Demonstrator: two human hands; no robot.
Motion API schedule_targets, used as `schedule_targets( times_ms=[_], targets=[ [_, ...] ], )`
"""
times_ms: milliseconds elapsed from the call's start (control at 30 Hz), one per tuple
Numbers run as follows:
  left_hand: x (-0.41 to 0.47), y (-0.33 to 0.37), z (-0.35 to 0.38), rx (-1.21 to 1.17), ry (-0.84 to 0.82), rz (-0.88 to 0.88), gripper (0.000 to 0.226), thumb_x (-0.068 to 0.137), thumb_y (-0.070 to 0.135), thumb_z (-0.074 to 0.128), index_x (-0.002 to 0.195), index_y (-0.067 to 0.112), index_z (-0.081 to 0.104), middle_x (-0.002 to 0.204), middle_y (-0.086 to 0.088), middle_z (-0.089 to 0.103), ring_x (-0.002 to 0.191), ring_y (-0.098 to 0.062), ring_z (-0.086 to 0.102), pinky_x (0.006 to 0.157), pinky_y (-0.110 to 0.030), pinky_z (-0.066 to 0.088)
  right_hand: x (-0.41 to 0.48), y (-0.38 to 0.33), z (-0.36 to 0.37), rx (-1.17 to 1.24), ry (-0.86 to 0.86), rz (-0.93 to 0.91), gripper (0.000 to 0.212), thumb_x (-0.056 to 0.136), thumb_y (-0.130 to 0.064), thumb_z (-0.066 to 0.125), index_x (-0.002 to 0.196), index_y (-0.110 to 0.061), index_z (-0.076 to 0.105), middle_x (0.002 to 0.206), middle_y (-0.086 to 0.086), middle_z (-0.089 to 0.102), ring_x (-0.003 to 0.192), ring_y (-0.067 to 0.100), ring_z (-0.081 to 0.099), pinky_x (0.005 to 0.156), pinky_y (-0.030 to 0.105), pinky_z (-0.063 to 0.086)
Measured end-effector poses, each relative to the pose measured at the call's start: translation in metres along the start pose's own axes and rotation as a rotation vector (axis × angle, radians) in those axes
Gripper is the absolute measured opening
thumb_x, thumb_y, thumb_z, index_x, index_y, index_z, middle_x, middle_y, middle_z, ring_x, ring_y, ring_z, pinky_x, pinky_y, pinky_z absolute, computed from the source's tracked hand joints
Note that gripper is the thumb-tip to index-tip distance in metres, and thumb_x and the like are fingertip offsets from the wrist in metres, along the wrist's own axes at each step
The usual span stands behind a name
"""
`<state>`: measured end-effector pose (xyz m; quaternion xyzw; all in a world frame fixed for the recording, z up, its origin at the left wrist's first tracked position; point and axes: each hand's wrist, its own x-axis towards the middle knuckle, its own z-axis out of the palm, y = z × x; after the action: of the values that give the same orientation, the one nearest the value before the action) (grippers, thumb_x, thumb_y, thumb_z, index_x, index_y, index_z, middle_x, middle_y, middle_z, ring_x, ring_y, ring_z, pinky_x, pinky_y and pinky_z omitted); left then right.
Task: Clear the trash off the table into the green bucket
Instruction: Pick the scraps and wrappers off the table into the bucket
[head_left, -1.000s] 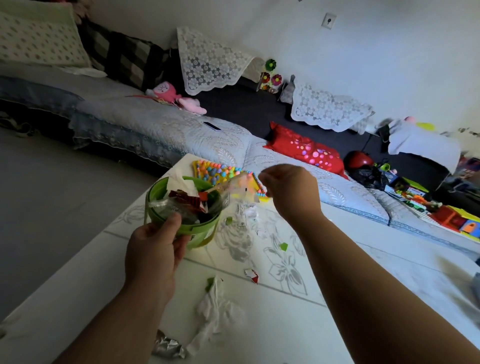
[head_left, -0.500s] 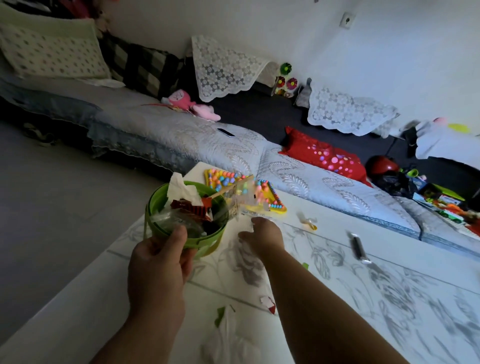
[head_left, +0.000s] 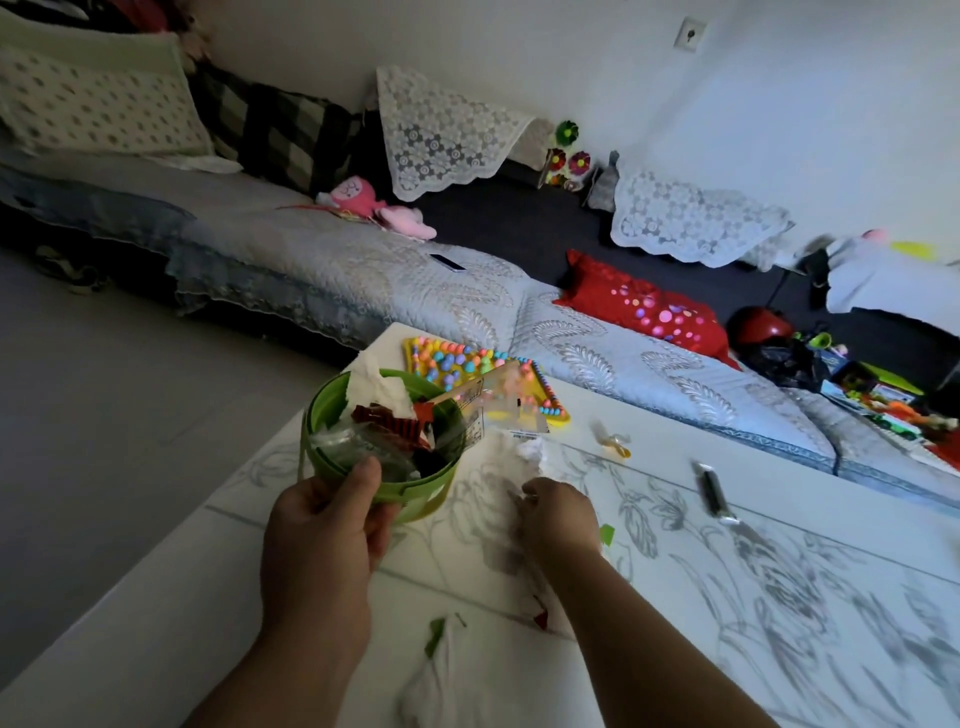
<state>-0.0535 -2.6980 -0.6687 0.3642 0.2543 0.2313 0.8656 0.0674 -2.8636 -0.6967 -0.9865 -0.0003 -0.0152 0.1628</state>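
Trash is moving again: your right hand (head_left: 558, 514), which a second ago was raised beside the bucket letting go of a clear wrapper, has come down to the table (head_left: 779, 597) and is now closed on a crumpled white tissue (head_left: 524, 452) just at 3 o'clock of the green bucket (head_left: 382, 447). Your fingers are pinched together on the tissue's near edge, and it looks partly lifted, though blur hides exactly how much. Your left hand (head_left: 324, 525) is clamped on the bucket's near rim, thumb hooked over the edge, keeping it tilted toward you at the table's 10 o'clock corner. The bucket is already heaped with paper, red wrappers and clear plastic, and a clear wrapper (head_left: 493, 400) hangs over its 2 o'clock rim, so you may need to press things down. You have more to collect: another white tissue (head_left: 431, 680) at 6 o'clock, a green scrap (head_left: 605, 534) by your right wrist, a red scrap (head_left: 540, 618) under your forearm, a yellow bit (head_left: 613, 444) and a dark stick-shaped item (head_left: 714, 491) toward 2 o'clock.
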Motion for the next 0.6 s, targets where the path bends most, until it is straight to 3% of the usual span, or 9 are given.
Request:
schedule_targets(
  times_ms=[100,167,300,400,500,600],
  targets=[
    [-0.007,0.000,0.001,0.004,-0.019,-0.017,0.015,0.086,0.024,0.066,0.096,0.012,0.063,0.086,-0.003,0.068,0.074,-0.012,0.064,0.051,-0.014,0.052,-0.028,0.017,-0.012,0.098,-0.023,0.024,0.029,0.091,-0.024,0.055,0.118,-0.020,0.065,0.119,0.002,0.067,0.111,0.019,0.059,0.085,0.021,0.042],
    [-0.012,0.001,0.003,0.001,-0.031,-0.025,0.014,0.087,0.024,0.065,0.094,0.012,0.064,0.087,-0.003,0.068,0.076,-0.011,0.064,0.054,-0.013,0.053,-0.045,0.028,-0.019,0.209,-0.039,0.062,0.028,0.088,-0.025,0.061,0.115,-0.022,0.065,0.115,-0.001,0.068,0.101,0.013,0.062,0.078,0.017,0.040],
    [-0.024,0.001,0.007,-0.019,-0.048,-0.047,0.008,0.088,0.021,0.064,0.084,0.014,0.062,0.084,-0.001,0.066,0.074,-0.009,0.063,0.056,-0.013,0.053,-0.068,0.042,-0.035,0.644,-0.020,0.197,0.013,0.083,-0.016,0.067,0.095,-0.013,0.072,0.077,-0.001,0.069,0.062,0.010,0.061,0.059,0.021,0.045],
    [-0.029,0.001,0.007,-0.024,-0.066,-0.067,0.009,0.088,0.022,0.064,0.086,0.013,0.063,0.085,-0.001,0.066,0.076,-0.009,0.064,0.059,-0.013,0.053,-0.073,0.048,-0.055,0.896,-0.010,0.265,0.009,0.085,-0.008,0.063,0.088,-0.010,0.071,0.067,0.000,0.062,0.055,0.012,0.054,0.050,0.021,0.043],
    [-0.032,0.001,0.005,-0.017,-0.074,-0.082,0.015,0.087,0.024,0.065,0.095,0.011,0.063,0.089,-0.002,0.067,0.077,-0.010,0.065,0.061,-0.014,0.054,-0.075,0.050,-0.070,0.847,-0.100,0.259,0.007,0.085,-0.010,0.062,0.083,-0.012,0.068,0.069,0.000,0.059,0.050,0.012,0.047,0.045,0.019,0.032],
    [-0.032,0.003,0.004,-0.015,-0.075,-0.088,0.011,0.087,0.024,0.066,0.091,0.014,0.063,0.088,-0.001,0.067,0.077,-0.008,0.065,0.062,-0.015,0.055,-0.074,0.050,-0.072,0.702,-0.160,0.239,0.008,0.084,-0.015,0.063,0.077,-0.014,0.067,0.071,0.003,0.056,0.053,0.012,0.042,0.045,0.019,0.027]
  ],
)
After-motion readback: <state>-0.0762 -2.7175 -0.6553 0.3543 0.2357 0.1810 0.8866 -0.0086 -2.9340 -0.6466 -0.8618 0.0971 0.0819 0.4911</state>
